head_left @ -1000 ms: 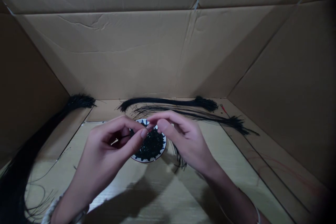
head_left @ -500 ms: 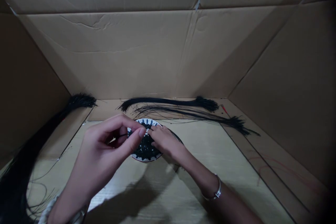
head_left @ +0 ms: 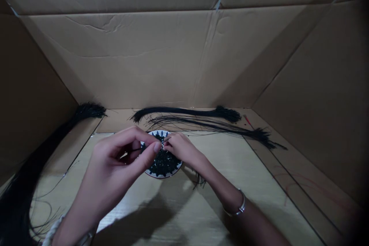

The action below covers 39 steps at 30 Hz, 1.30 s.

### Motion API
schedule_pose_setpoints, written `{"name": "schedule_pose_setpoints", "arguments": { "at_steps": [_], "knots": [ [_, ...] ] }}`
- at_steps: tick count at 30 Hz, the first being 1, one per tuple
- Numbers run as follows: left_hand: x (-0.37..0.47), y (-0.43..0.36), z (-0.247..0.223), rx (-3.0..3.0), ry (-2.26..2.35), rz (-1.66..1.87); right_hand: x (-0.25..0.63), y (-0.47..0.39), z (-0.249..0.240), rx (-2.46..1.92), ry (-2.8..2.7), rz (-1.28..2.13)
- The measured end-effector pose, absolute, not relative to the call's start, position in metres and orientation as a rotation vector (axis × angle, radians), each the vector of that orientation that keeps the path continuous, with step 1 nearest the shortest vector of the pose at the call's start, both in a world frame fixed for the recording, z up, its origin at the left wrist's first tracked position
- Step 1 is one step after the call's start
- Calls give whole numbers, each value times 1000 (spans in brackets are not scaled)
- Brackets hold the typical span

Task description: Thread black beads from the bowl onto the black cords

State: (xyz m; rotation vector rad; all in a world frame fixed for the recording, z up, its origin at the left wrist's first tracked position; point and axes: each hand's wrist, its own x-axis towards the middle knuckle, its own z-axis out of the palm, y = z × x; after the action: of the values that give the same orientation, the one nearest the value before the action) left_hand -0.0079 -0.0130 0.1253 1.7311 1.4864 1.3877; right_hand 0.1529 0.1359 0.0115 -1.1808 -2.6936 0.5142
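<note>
Left hand (head_left: pixel 111 173): raised at near left, back of hand toward the camera, wrist low, angled inward and away over the near side of the bowl. Thumb and index finger pinched at the tips, remaining fingers curled beneath. Grip closed on a thin dark strand (head_left: pixel 135 150), running back under the palm. Pale, textured band (head_left: pixel 53 228) at the wrist.

Right hand (head_left: pixel 183 149): reaching in from lower right, forearm stretched long and diagonal, palm down, knuckles bent. Fingers drawn together over the bowl's far right part, tips very near the left fingertips. Grip partly hidden; cannot tell whether open or closed on anything. Silvery bracelet (head_left: pixel 241 204) around the wrist.

Below both hands: round bowl (head_left: pixel 176 168), white with dark blue marks along the rim, holding a heap of small black pieces (head_left: pixel 164 163). Set on the pale tabletop (head_left: pixel 236 161). Strand between the left fingertips, above the bowl.

Around: thick black bundle (head_left: pixel 37 157) down the left side; compact black bundle (head_left: pixel 184 112) along the back; looser black bundle (head_left: pixel 253 133) just in front, splayed toward the right. Dark strand ends (head_left: pixel 199 180) beneath the right forearm. Small red item (head_left: pixel 247 120) at far right. Cardboard walls (head_left: pixel 129 61) behind and at both sides.
</note>
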Motion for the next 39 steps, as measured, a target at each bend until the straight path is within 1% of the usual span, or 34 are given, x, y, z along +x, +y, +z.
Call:
{"name": "schedule_pose_setpoints", "arguments": {
  "at_steps": [8, 14, 17, 21, 24, 39],
  "knots": [
    [-9, -14, 126, 1709, 1497, 1381, 156, 144, 16, -1013, -2474, 853],
    [-11, -9, 122, 1701, 1494, 1365, 157, 134, 37, -679, -1799, 1579],
    [-12, -6, 119, 1680, 1497, 1342, 159, 123, 49, -565, -1563, 1770],
    [-13, -2, 116, 1667, 1497, 1293, 160, 113, 61, -441, -1396, 1875],
    [-14, -1, 114, 1666, 1494, 1262, 160, 107, 66, -401, -1339, 1891],
    [-13, 2, 113, 1661, 1497, 1260, 159, 95, 72, -391, -1199, 1918]
  ]
}}
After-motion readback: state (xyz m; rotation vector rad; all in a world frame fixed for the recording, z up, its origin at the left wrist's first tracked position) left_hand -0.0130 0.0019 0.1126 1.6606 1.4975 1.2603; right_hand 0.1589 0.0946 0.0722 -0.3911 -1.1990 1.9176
